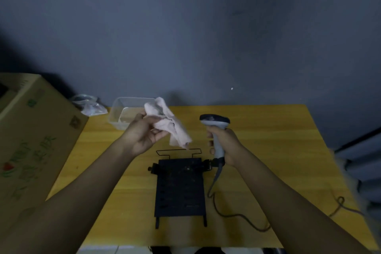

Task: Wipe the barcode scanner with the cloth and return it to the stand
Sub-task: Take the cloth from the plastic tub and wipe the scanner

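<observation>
The person's right hand (223,146) is wrapped around the grey handle of the barcode scanner (216,130), holding it upright above the middle of the yellow table (268,150), its dark-topped head pointing away toward the far edge and its cable (226,210) trailing down and looping toward the table's near right corner. The left hand (142,134) pinches a pale pink cloth (167,123), which hangs limp in the air just left of the scanner and not touching it. The black stand (179,185) lies empty below the hands, nearer the front edge. The scanner looks like light, rigid plastic, smooth enough to slip (so the handle is the sound place to grip), while the soft cloth should fold readily around the head, and the cable could snag on the stand on the way back
</observation>
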